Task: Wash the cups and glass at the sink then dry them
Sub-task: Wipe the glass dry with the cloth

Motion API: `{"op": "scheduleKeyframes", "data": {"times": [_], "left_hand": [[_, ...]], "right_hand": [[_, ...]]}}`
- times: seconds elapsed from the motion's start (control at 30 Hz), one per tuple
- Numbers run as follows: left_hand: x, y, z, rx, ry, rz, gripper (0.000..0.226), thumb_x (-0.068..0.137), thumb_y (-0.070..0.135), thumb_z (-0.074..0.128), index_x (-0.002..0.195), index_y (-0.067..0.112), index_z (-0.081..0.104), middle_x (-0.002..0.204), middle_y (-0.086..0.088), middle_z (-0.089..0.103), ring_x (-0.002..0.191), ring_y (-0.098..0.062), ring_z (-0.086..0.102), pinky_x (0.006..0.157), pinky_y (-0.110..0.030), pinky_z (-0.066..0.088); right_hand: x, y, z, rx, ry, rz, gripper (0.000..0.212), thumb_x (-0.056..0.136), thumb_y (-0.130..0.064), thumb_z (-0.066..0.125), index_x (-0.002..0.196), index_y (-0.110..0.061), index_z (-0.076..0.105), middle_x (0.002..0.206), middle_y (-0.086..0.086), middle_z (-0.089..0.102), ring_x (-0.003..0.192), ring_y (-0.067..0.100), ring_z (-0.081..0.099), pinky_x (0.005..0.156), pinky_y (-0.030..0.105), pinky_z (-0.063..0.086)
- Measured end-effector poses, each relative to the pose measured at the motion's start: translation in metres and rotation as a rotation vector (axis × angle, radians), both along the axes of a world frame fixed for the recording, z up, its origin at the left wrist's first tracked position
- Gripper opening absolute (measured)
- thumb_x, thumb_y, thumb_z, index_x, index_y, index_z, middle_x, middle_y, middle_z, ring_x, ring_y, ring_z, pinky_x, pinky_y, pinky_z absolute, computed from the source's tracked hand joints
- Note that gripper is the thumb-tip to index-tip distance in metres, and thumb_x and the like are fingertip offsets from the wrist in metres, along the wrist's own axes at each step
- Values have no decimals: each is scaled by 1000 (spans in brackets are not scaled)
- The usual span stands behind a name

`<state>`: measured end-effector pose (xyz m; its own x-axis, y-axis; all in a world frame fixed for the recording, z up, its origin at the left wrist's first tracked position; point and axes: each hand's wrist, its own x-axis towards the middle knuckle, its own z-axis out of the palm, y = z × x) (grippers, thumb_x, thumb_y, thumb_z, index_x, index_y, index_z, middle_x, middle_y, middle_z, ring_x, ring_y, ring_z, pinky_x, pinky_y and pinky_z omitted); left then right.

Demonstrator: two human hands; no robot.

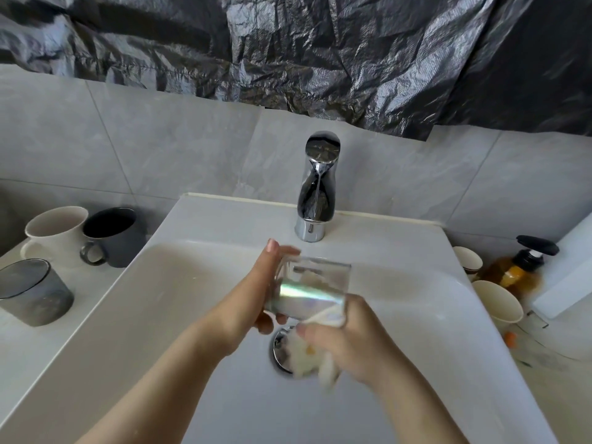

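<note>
Over the white sink basin (pixel 198 283) my left hand (pixel 256 290) grips a clear glass (pixel 307 290), tilted on its side with its mouth toward the tap. My right hand (pixel 349 344) holds a pale, soapy cloth or sponge (pixel 307 360) against the glass's lower end, just above the drain (pixel 282 347). On the left counter stand a white mug (pixel 54 232), a dark grey mug (pixel 112 235) and a grey tumbler (pixel 32 293). No water is seen running from the chrome tap (pixel 317 190).
At the right of the sink stand two pale paper-like cups (pixel 496 302) (pixel 467 261), an amber pump soap bottle (pixel 519 267) and a white box (pixel 570 270). Grey tiles and a black plastic sheet (pixel 320 59) cover the wall behind.
</note>
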<state>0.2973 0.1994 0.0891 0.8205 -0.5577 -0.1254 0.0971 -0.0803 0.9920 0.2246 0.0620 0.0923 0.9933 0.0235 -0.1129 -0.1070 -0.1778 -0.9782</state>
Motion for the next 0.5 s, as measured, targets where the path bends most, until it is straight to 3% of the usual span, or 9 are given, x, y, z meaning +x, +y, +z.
{"op": "scheduleKeyframes", "data": {"times": [0.03, 0.1, 0.17, 0.23, 0.3, 0.33, 0.4, 0.43, 0.5], "left_hand": [[0, -3, 0, 31, 74, 50, 45, 91, 66, 33, 97, 32, 61, 60, 3, 51, 45, -11, 39, 43, -20, 28], [0, -6, -4, 54, 48, 144, 41, 97, 56, 31, 91, 27, 60, 56, 5, 49, 44, -9, 38, 42, -18, 30], [-2, -5, -11, 76, -248, 184, 31, 90, 61, 37, 95, 39, 57, 71, 14, 59, 61, -7, 52, 54, -17, 41], [1, 1, -16, 152, -588, 159, 34, 81, 64, 33, 106, 49, 52, 102, 24, 61, 96, -3, 57, 82, -18, 44], [3, 3, -16, 166, -723, 110, 40, 80, 62, 32, 114, 50, 50, 119, 25, 55, 112, -1, 52, 94, -20, 39], [4, 3, -15, 152, -698, 84, 40, 80, 62, 34, 114, 51, 49, 116, 25, 56, 109, 1, 53, 92, -19, 40], [2, 4, -7, 77, -464, 27, 38, 76, 66, 37, 109, 54, 51, 88, 19, 61, 79, 0, 56, 71, -16, 43], [1, 3, -2, 46, -277, 19, 39, 75, 70, 40, 106, 51, 54, 72, 14, 58, 63, -3, 52, 57, -16, 40], [1, 1, 3, 110, 70, 70, 52, 80, 73, 40, 103, 32, 61, 58, 4, 50, 46, -11, 43, 43, -20, 29]], "right_hand": [[1, 4, -5, -105, 17, -33, 12, 73, -9, 63, 81, -14, 70, 58, -9, 64, 49, 6, 57, 53, 20, 44], [2, 10, -10, -34, 48, -58, 16, 69, -12, 63, 83, -13, 71, 65, -4, 66, 55, 11, 59, 55, 23, 47], [3, 8, -8, 376, 119, -20, 32, 64, -8, 59, 92, -14, 75, 71, 3, 70, 57, 14, 61, 57, 24, 49], [2, 2, -6, 797, 182, 96, 42, 62, -5, 59, 99, -14, 76, 80, 6, 70, 49, 10, 51, 48, 21, 46], [1, -1, -3, 951, 206, 133, 50, 56, -5, 64, 104, -11, 74, 92, 12, 67, 45, 6, 45, 41, 17, 42], [1, -3, -4, 951, 200, 137, 46, 59, -5, 61, 103, -10, 74, 92, 12, 68, 46, 8, 48, 41, 18, 43], [2, -5, -2, 829, 146, 120, 41, 66, -3, 53, 102, -7, 74, 88, 13, 71, 58, 18, 61, 53, 26, 51], [4, -5, -2, 648, 89, 111, 39, 66, -4, 53, 100, -5, 73, 87, 13, 71, 65, 22, 65, 59, 29, 52], [5, -2, -9, 112, -5, 56, 32, 63, -10, 56, 91, -3, 70, 74, 8, 65, 65, 20, 60, 58, 26, 46]]}}
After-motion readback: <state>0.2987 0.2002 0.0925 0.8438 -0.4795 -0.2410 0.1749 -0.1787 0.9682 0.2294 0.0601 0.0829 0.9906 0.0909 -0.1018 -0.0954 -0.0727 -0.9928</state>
